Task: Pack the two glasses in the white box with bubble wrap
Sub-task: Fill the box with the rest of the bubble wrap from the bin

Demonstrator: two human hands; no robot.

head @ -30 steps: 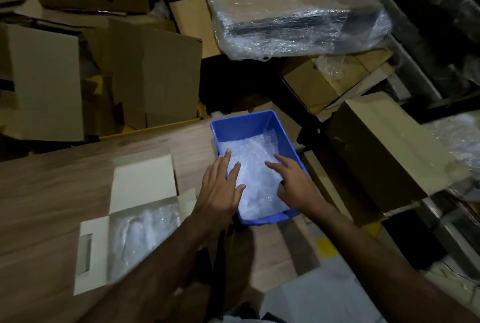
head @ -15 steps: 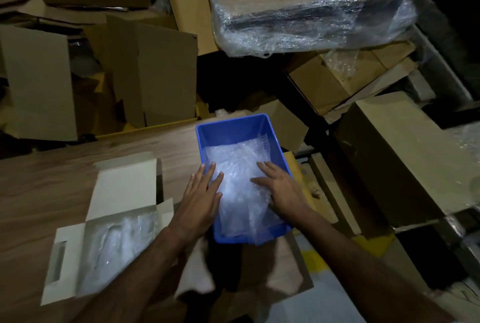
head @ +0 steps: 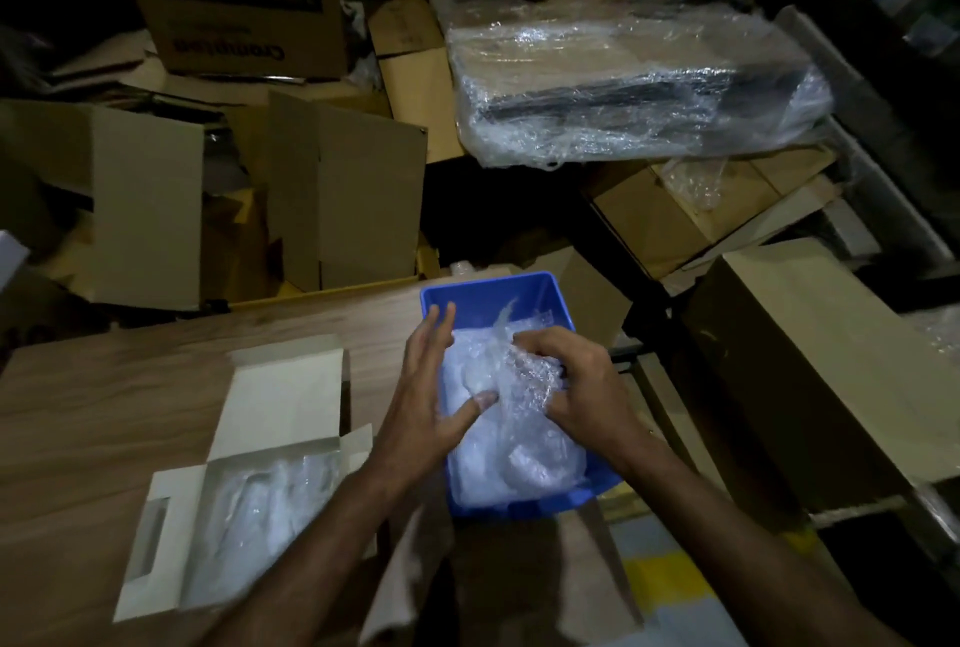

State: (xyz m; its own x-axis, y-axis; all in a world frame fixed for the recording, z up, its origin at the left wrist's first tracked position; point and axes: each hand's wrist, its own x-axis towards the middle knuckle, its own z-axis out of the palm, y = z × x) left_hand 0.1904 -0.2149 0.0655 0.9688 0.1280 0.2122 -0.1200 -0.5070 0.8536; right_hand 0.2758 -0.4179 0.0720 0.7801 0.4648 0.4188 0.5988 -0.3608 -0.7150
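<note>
A blue plastic bin [head: 524, 290] sits at the right end of the wooden table, filled with clear bubble wrap [head: 511, 459]. My right hand [head: 582, 391] is closed on a bunched fold of that wrap, lifted slightly. My left hand [head: 426, 397] rests open at the bin's left side, with its thumb pressing the wrap. To the left lies the open white box [head: 171, 506], lid flaps spread, with bubble wrap inside [head: 260, 506]. I cannot make out the glasses under the wrap.
The wooden table [head: 104, 412] ends just right of the bin. Brown cardboard boxes [head: 343, 199] crowd the far side. A stretch-wrapped package [head: 634, 90] lies at the back right, and a large carton [head: 810, 360] stands to the right.
My right hand went from lying flat on the bubble wrap to gripping and bunching it up. My left hand lifted its fingers off the wrap.
</note>
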